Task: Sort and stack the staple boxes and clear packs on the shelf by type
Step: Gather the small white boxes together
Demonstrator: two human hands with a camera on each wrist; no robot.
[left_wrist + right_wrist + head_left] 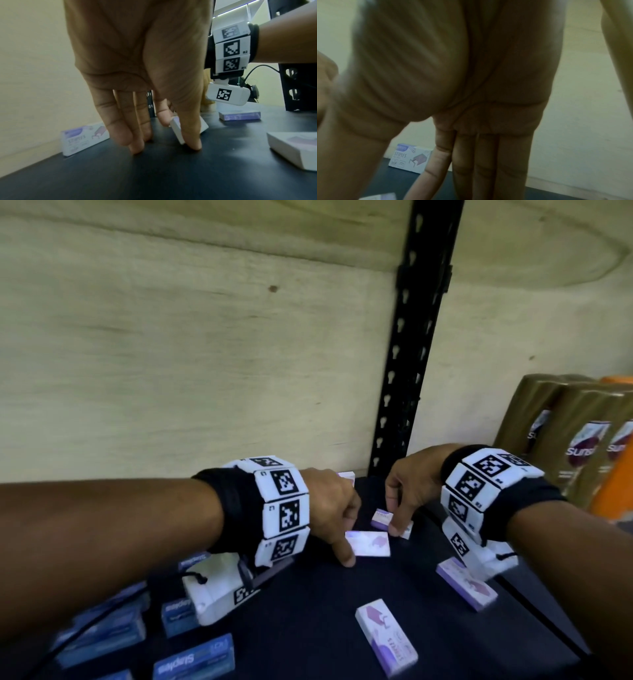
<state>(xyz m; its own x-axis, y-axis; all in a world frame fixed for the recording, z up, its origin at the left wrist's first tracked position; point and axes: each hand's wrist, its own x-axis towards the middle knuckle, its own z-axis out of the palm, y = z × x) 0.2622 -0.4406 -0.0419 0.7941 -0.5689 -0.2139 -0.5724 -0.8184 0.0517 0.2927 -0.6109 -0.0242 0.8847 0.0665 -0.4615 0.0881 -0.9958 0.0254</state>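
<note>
Left hand (329,508): thumb and index finger pinch a white-and-purple staple box (368,543), tilted on the dark shelf (308,611); the other fingers (135,135), pressed together, touch the shelf. Right hand (409,491), at 3 o'clock of the left: thumb and fingers pinch a second purple box (382,517), at 1 o'clock of the first. Further purple boxes lie at 4 o'clock (466,583) and 6 o'clock (386,637); one stands against the back wall (82,139). Blue staple packs (193,657) cluster at 8 o'clock. Brown bottles (582,440) stand at 2 o'clock
</note>
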